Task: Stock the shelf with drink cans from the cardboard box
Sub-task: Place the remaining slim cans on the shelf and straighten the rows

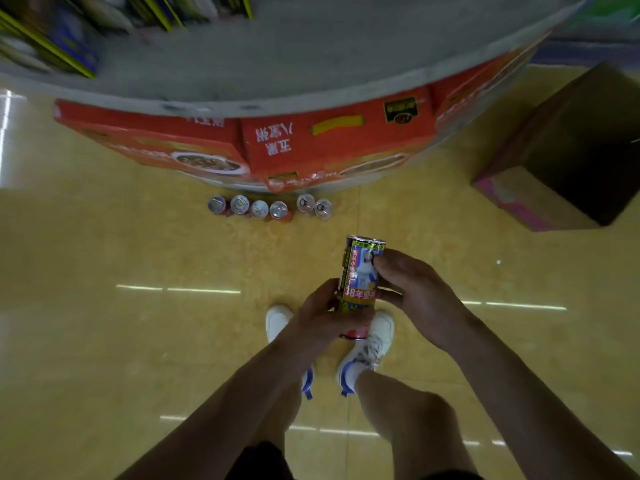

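Left hand [322, 315] grips the lower part of an upright printed drink can [362, 271] and right hand [412, 289] pinches its upper part, above white shoes [372, 341]. A red base below may be a 2nd can. From it, 6 floor cans [270, 207] stand at 11 o'clock by the shelf [311, 64]; the cardboard box [571, 150] lies at 2 o'clock.

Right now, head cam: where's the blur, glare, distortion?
Head view: fisheye bows the shelf edge; upper shelves motion-blurred; light streaks glare on the floor; the can in left hand and right hand is sharp, label readable; cardboard box interior dark.
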`<state>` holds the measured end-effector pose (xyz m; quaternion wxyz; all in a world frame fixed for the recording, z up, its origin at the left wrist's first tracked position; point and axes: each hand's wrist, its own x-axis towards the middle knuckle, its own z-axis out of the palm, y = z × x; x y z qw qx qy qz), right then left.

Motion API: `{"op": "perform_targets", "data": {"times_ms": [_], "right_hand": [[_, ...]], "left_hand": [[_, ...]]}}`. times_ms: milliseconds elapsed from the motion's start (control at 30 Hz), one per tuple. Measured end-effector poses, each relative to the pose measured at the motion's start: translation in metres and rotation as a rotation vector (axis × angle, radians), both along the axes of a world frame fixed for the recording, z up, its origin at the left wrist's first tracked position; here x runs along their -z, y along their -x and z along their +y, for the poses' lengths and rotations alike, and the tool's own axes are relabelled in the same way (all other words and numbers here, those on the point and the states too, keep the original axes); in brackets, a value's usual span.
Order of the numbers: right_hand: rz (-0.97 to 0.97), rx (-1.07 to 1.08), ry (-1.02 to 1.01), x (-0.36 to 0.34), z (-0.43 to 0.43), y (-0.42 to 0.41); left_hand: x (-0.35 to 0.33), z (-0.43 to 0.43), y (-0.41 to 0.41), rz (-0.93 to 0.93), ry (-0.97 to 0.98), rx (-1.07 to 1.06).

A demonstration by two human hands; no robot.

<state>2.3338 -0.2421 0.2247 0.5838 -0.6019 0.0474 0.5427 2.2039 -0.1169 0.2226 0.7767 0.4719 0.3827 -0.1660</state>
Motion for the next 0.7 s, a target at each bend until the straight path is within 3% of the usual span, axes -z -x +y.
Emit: {"op": "perform_targets", "data": {"times_ms": [167,300,467,700], "right_hand": [[-0.088,0.018,-0.023,-0.114,0.006,-0.007],[-0.179,0.031,-0.039,-0.199,0.018,-0.010],[-0.297,-0.077,-0.073,-0.292,0.043,-0.009],[-0.424,-0.056,-0.195,-0.394,0.093,0.002]], "left_hand": [[-0.113,0.006,-0.008,-0.088,-0.018,0.038],[-0.197,0.019,-0.011,-0.138,-0.138,0.082],[-0.279,0.050,-0.007,-0.269,-0.251,0.176],[-0.373,0.097,0.003,-0.382,-0.451,0.119]]}}
